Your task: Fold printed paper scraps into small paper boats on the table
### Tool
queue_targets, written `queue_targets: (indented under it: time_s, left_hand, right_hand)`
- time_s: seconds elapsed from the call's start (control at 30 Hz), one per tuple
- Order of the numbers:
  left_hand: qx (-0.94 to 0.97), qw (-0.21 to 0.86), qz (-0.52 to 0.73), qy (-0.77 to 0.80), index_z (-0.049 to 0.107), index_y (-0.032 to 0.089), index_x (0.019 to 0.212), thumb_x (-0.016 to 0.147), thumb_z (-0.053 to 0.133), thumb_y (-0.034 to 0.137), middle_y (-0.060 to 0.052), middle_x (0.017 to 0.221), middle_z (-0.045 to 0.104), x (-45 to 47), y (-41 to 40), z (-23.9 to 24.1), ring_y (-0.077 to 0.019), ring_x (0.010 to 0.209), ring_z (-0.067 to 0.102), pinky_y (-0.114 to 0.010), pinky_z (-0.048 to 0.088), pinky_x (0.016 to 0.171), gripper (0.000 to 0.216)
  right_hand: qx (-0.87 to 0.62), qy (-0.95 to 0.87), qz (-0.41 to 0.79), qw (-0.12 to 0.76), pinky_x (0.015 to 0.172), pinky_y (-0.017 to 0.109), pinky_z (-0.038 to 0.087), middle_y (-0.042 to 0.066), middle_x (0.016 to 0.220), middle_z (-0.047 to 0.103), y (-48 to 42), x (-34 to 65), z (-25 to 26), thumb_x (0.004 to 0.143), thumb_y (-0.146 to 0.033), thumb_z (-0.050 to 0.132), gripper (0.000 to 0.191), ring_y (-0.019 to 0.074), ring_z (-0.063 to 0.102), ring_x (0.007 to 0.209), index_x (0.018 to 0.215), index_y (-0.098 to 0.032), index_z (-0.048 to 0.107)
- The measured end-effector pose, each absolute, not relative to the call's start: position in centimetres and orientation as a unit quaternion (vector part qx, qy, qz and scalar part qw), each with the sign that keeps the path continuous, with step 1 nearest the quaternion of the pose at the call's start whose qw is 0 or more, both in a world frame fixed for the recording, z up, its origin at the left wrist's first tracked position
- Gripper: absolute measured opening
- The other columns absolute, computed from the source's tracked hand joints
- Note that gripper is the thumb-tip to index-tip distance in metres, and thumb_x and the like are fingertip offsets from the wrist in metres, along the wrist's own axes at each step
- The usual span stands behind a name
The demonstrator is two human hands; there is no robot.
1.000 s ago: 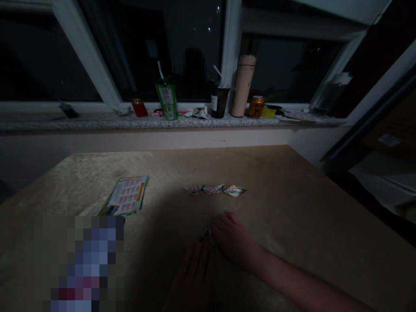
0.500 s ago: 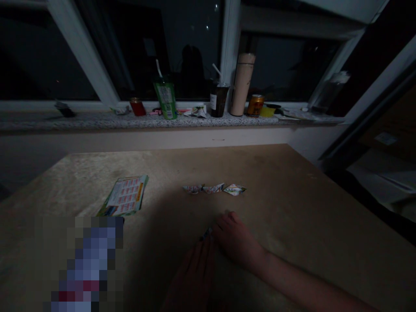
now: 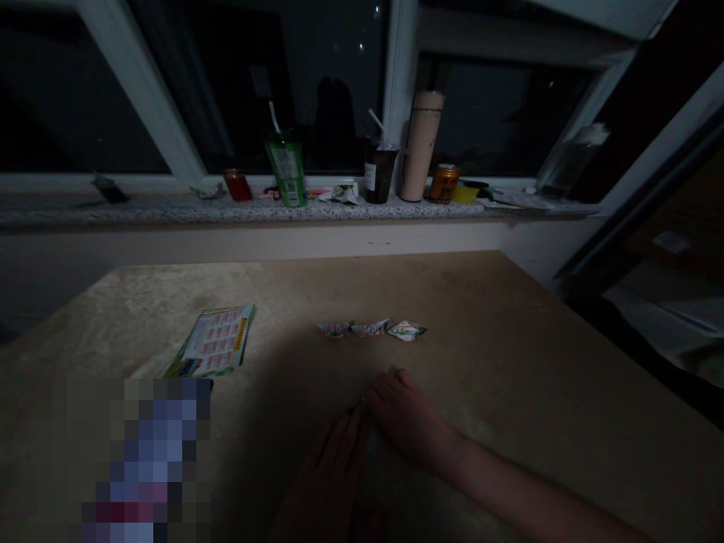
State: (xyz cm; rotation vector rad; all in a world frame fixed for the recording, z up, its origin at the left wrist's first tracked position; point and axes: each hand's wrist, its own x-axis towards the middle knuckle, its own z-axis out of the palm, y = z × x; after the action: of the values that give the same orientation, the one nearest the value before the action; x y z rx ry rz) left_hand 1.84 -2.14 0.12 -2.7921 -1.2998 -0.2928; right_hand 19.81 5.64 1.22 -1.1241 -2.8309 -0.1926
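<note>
My left hand (image 3: pixel 328 475) rests low over the table, fingers long and pressed together, its tips on a small folded piece of paper (image 3: pixel 357 407). Against the paper's other side is my right hand (image 3: pixel 404 418), closed, with curled fingers and its edge on the tabletop. The hands cover most of the paper, and the dim light hides its shape. Beyond them lie three folded printed paper pieces (image 3: pixel 370 329) in a row, their ends nearly touching. To the left is a stack of printed sheets (image 3: pixel 218 339), the top one carrying a calendar-like grid.
A blurred-out object (image 3: pixel 152 452) covers the table's (image 3: pixel 480 302) front left. On the granite windowsill (image 3: pixel 339 213) stand a green cup (image 3: pixel 288 170) with a straw, a dark cup (image 3: pixel 380 177), a beige thermos (image 3: pixel 421 151), an orange can (image 3: pixel 444 183) and a red jar (image 3: pixel 237 185).
My left hand has shifted slightly down and left, its fingertips still by the paper. Less of the paper shows now. My right hand has moved slightly left.
</note>
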Motion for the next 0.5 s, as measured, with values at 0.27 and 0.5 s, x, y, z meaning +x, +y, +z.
queue_targets:
  time_s: [0.27,0.5]
  left_hand:
    - [-0.899,-0.064,-0.059,-0.430,0.008,0.005,0.148,0.080,0.061,0.040,-0.022,0.150,0.023,1.9,-2.3,0.8,-0.0328,0.136,0.026,-0.044,0.033,0.106,0.093]
    - [-0.896,-0.092,-0.057,-0.431,0.001,0.006,0.149,0.082,0.059,0.045,-0.022,0.151,0.018,2.0,-2.3,0.4,-0.0348,0.137,0.022,-0.046,0.033,0.106,0.097]
  right_hand:
    - [-0.363,-0.929,-0.058,0.052,0.080,0.039,0.040,0.004,0.082,0.060,5.8,19.8,1.0,0.087,-0.013,0.056,0.005,0.0216,0.055,0.082,0.085,-0.017,0.058]
    - [-0.394,-0.902,-0.038,0.172,0.081,0.037,0.038,0.004,0.084,0.062,4.9,21.3,0.9,0.089,-0.024,0.058,0.005,0.0199,0.054,0.083,0.091,-0.019,0.060]
